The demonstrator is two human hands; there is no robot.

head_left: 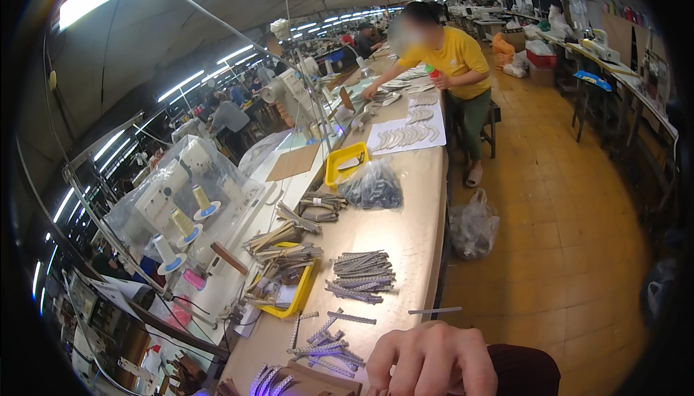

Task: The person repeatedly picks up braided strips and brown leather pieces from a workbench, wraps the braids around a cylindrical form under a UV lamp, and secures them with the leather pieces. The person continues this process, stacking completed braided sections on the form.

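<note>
At the lower edge my right hand (436,358) comes in from the right out of a dark maroon sleeve (524,371). Its fingers are curled down, and what they grip, if anything, is hidden beneath them. My left hand is out of sight. Just left of the hand, a loose heap of short grey braided strips (329,349) lies on the tan tabletop (394,248). Several curved braided strips (271,381) catch purple light at the bottom. A thin grey strip (434,311) shows just beyond my knuckles, by the table's right edge. Farther up sits a neater pile of braided strips (361,274).
Bundled strips fill a yellow basket (300,291); a second yellow tray (336,168) stands behind a clear bag of dark pieces (372,185). Plastic-covered sewing machine (173,186) at left. A person in yellow (459,60) leans over the far table. A plastic bag (473,226) sits on the floor.
</note>
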